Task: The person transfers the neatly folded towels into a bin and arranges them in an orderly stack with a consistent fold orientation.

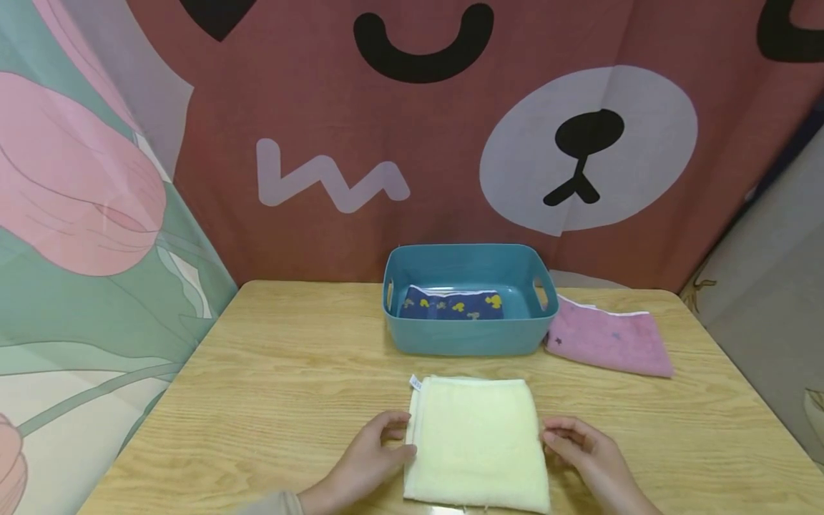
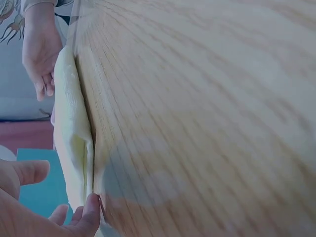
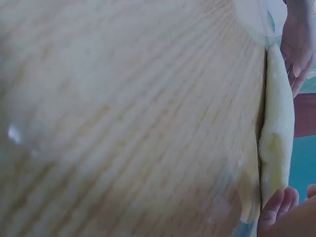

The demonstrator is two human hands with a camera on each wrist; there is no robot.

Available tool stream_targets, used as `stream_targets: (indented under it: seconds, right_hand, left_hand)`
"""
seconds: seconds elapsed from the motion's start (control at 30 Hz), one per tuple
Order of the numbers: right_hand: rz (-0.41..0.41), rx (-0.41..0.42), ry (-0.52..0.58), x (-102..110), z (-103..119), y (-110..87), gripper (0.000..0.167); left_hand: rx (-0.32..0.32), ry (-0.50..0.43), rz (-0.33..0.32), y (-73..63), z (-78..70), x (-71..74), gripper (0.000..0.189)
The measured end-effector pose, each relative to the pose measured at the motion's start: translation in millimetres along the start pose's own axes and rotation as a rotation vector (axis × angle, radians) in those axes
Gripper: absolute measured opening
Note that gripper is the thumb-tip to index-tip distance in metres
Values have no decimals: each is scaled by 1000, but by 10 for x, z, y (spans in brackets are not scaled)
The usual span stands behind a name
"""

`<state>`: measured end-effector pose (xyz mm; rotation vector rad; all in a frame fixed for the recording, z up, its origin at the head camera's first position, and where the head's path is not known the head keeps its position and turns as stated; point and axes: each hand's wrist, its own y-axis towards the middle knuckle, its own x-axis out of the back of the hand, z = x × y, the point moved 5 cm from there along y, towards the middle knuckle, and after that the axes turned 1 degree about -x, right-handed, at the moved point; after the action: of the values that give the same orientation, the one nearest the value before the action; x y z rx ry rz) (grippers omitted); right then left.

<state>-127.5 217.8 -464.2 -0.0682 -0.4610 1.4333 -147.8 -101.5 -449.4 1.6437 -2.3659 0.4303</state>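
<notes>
As you look down in the head view, the yellow towel (image 1: 476,440) lies folded flat on the table (image 1: 277,400), between your hands. It looks nearly square, so no long axis stands out. Your left hand (image 1: 370,458) is at its left edge, thumb and fingers parted; your right hand (image 1: 589,458) is at the opposite edge, and neither is clearly nearer. Beyond the towel's far edge stands the basket (image 1: 470,337), holding the blue towel (image 1: 450,306); the pink towel (image 1: 611,340) lies just right of it.

In the left wrist view, your left fingertips touch the yellow towel's end, the thumb well apart from them.

In the right wrist view, your right fingers rest loosely against the other end, apparently unclamped, with little of the thumb showing.
</notes>
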Motion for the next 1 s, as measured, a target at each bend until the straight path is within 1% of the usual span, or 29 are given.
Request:
stream_targets:
  seconds: [0.1, 0.2, 0.37, 0.43, 0.6, 0.67, 0.83, 1.0]
  right_hand:
    - [-1, 14, -33, -8, -27, -30, 38]
    - [0, 24, -33, -9, -55, -47, 40]
    - [6, 0, -10, -5, -98, -56, 46]
    - [9, -12, -4, -10, -106, -56, 46]
    - [20, -37, 0, -44, -120, -49, 49]
    - [32, -23, -9, -64, -111, -40, 50]
    - [42, 27, -66, -99, -60, -16, 52]
    - [45, 14, -60, -123, -34, -9, 56]
  left_hand:
    - [20, -9, 4, -10, 18, -18, 51]
    - [33, -25, 1, -13, 36, -26, 52]
    - [69, -94, 22, -14, 59, -46, 55]
    - [74, -122, 25, -11, 61, -47, 56]
    - [63, -169, 38, -1, 42, -50, 56]
    - [68, -182, 49, 9, 30, -64, 56]
    - [77, -217, 67, 55, -10, -159, 55]
    - [62, -227, 67, 96, -42, -270, 57]
